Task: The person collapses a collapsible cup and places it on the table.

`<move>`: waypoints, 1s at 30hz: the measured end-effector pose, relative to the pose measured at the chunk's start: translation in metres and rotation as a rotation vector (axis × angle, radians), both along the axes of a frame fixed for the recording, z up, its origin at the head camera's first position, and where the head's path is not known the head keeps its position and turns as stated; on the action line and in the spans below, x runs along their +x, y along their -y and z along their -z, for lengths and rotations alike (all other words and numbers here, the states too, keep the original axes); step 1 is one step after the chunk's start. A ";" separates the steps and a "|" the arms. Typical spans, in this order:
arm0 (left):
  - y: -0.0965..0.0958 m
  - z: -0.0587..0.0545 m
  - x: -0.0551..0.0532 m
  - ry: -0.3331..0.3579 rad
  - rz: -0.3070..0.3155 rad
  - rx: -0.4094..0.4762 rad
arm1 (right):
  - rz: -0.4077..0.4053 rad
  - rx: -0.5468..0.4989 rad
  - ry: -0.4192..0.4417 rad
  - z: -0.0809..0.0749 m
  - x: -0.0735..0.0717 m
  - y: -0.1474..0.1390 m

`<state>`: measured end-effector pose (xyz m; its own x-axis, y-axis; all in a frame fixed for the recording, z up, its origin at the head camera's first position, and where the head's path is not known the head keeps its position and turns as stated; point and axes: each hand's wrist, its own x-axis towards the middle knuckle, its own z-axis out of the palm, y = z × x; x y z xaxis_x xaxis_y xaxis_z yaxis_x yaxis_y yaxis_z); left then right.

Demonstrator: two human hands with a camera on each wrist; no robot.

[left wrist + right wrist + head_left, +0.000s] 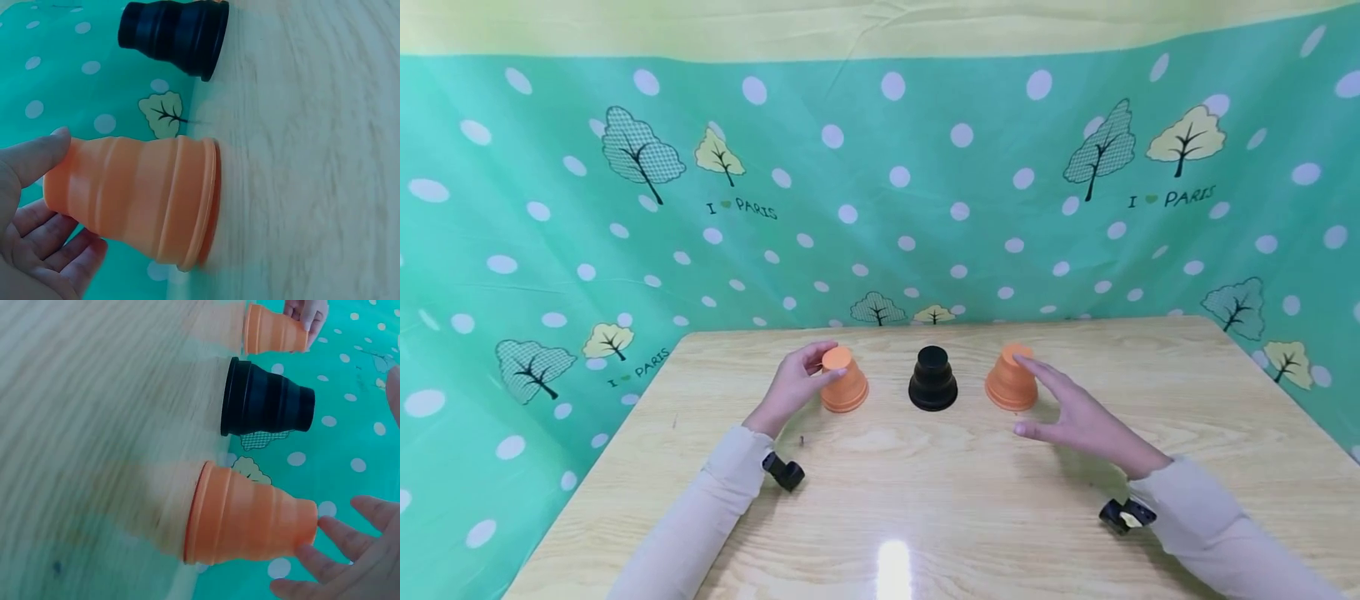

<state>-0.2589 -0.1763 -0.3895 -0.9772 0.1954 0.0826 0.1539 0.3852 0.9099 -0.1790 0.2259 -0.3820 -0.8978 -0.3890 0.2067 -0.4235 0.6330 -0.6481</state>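
Note:
Three stepped collapsible cups stand upside down in a row on the wooden table. My left hand (pixel 792 382) holds the left orange cup (pixel 847 388) near its narrow top, thumb on one side and fingers on the other; in the left wrist view the cup's wide rim (pixel 209 200) is down at the tabletop. In the middle stands the black cup (pixel 933 385), untouched. At the right orange cup (pixel 1009 388), my right hand (pixel 1078 421) is spread wide, thumb apart. Its fingertips (pixel 325 524) are at the narrow top in the right wrist view; whether they touch is hard to tell.
Behind the cups, a green dotted cloth (pixel 865 167) with printed trees hangs along the table's back edge and sides. The light wood tabletop (pixel 925 483) stretches from the cups toward me. Small black cameras (pixel 784 472) sit on both wrists.

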 end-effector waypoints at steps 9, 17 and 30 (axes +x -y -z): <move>-0.002 -0.009 0.004 -0.007 -0.003 0.006 | 0.035 0.007 -0.065 0.001 0.000 0.006; -0.009 -0.015 0.009 -0.008 0.009 0.017 | 0.005 -0.024 -0.070 0.002 0.002 0.016; -0.033 -0.026 0.026 -0.025 0.103 0.047 | -0.029 -0.049 0.014 0.007 0.000 0.030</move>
<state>-0.2329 -0.1434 -0.3635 -0.9498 0.2897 0.1185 0.2135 0.3229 0.9220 -0.1794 0.1960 -0.3894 -0.8890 -0.4047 0.2141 -0.4322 0.5877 -0.6839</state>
